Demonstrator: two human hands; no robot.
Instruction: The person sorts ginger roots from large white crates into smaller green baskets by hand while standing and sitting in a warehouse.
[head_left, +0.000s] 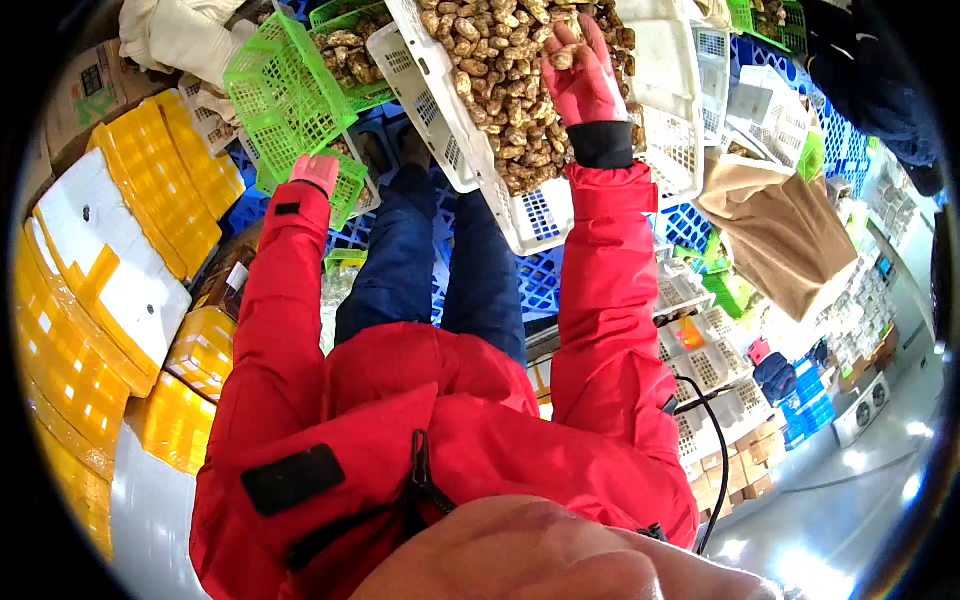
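My right hand (583,78) is over a white perforated crate (490,190) heaped with small, brown-and-tan lumpy pieces that look like mushrooms (500,85). Its palm faces up, with the fingers curled round one tan mushroom-like piece (563,57). Over at the left, my left hand (316,172) is at the near edge of a green mesh basket (285,95). Its fingers are foreshortened and mostly hidden, so I cannot tell whether they grip the rim. Another green basket behind holds more brown pieces (347,55).
Yellow-taped white foam boxes (110,250) are stacked on the left. More white crates (665,110) stand right of the heaped one, beside a brown cloth (775,225). Blue plastic pallets (540,280) lie underfoot. A dark-clothed person (880,90) is at the upper right.
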